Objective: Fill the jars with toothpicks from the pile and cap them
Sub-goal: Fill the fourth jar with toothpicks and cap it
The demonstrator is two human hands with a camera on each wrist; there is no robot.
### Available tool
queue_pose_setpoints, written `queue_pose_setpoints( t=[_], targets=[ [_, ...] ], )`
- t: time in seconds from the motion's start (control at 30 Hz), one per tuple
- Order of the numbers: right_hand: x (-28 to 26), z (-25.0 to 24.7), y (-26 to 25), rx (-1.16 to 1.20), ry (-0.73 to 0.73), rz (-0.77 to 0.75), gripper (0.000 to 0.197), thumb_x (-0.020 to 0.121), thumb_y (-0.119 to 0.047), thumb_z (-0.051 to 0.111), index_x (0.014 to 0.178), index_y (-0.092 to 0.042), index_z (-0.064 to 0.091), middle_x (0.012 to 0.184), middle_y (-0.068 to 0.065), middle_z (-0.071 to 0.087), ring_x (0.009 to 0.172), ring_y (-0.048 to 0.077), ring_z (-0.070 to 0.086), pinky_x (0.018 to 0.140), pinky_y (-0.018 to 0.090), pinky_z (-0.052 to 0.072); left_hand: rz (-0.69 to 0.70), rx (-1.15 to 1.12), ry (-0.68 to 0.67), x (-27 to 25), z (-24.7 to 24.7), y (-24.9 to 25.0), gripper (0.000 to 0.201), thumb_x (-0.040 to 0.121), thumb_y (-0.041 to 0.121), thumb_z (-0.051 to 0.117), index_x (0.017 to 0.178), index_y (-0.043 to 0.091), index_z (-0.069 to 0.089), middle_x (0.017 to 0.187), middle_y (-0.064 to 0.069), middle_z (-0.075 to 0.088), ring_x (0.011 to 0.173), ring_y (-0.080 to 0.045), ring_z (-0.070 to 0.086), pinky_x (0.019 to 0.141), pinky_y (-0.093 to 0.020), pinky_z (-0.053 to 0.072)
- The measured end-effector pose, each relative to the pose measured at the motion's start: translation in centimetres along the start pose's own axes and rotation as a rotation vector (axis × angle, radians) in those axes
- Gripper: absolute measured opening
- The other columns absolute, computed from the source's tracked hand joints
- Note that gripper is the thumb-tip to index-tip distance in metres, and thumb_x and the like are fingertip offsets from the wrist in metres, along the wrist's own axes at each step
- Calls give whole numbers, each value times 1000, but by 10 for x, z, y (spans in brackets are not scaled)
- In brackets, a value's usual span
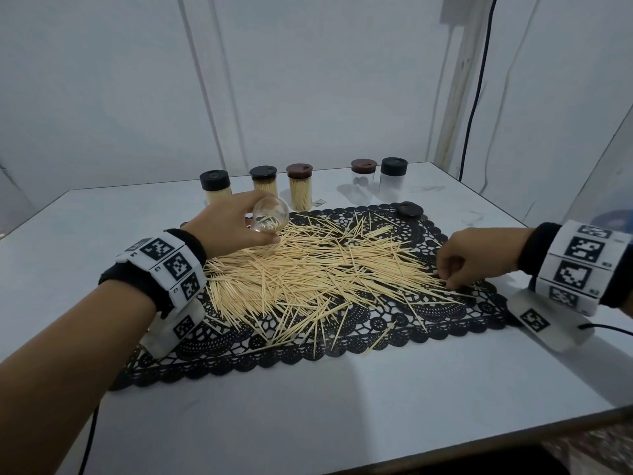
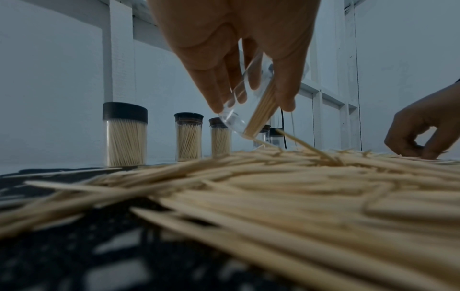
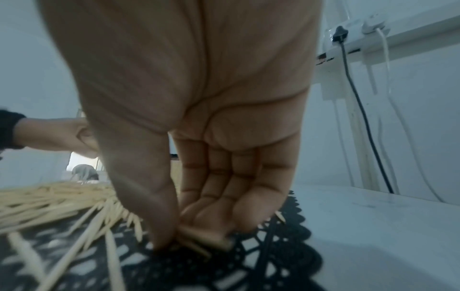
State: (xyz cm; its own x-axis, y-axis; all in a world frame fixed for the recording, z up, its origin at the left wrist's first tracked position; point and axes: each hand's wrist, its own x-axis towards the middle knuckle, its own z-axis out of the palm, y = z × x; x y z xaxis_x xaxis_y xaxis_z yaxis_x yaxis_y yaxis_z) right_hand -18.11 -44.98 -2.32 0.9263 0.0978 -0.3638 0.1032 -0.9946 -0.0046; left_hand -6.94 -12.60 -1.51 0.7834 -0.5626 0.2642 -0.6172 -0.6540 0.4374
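Toothpicks (image 1: 308, 269) sprawl across the black mat (image 1: 445, 323) at frame centre. Left hand (image 1: 236, 221) grips a tilted, nearly empty jar (image 1: 270, 214) upper left; right hand (image 1: 476, 255) pinches a few sticks at the right edge. Best align the tips before feeding them in.

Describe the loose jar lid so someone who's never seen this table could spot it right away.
Find the black lace mat strewn with toothpicks. At its far right corner lies the loose lid, flat, dark and round. Unlike every other cap, it sits on no jar.
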Motion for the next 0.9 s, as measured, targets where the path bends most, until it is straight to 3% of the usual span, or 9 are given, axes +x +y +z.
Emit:
queue_pose_setpoints(
  t=[0.17, 0.3, 0.47, 0.7, 0.8, 0.9],
  targets=[
    [2, 0, -4, -66, -10, -15, 8, 88, -20, 55, 80, -22, 56, 70, -14, 51, 61, 1, 43, 57, 10, 35, -2, 1, 4, 0, 0, 0, 52, 75, 26, 77, 121, 17, 54, 103, 10, 55, 98, -9, 51, 85, -21, 36],
    [2, -16, 4, 21, 40, 8, 17, 87, -17, 58, 72, -24, 54, 70, -12, 55, 59, 1, 45, 57, 12, 37, -6, -5, -2, 0, 0, -1, 54, 75, 27, 77, 122, 17, 54, 104, 9, 55, 100, -10, 52, 87, -24, 39],
    [17, -26, 24, 252, 142, 165, 10, 84, -13, 66, 77, -17, 60, 72, -3, 62, 57, 8, 55, 49, 12, 44, -1, 1, 3, 1, -1, -1, 53, 75, 28, 77, 122, 17, 54, 105, 9, 56, 100, -10, 52, 85, -22, 36],
    [42, -16, 30, 141, 69, 318, 15, 89, -19, 60, 82, -9, 68, 68, 2, 62, 52, 8, 55, 45, 10, 41, 15, 15, 12, 2, 0, -2, 53, 75, 26, 77, 122, 16, 54, 103, 10, 54, 97, -9, 50, 78, -17, 35],
    [45, -17, 26, 87, 52, 317, 20, 89, -17, 56, 70, -13, 62, 63, 0, 58, 52, 11, 53, 48, 14, 41, 24, 21, 11, 2, 0, -3, 55, 75, 27, 77, 123, 16, 54, 105, 10, 55, 98, -9, 50, 75, -13, 34],
    [51, -15, 21, -17, 54, 314, 35, 87, -18, 55, 53, -15, 46, 53, -1, 45, 48, 11, 38, 48, 18, 32, 20, 6, 8, 3, 0, -4, 54, 75, 27, 77, 123, 17, 54, 107, 8, 57, 99, -10, 51, 83, -20, 36]
  ],
)
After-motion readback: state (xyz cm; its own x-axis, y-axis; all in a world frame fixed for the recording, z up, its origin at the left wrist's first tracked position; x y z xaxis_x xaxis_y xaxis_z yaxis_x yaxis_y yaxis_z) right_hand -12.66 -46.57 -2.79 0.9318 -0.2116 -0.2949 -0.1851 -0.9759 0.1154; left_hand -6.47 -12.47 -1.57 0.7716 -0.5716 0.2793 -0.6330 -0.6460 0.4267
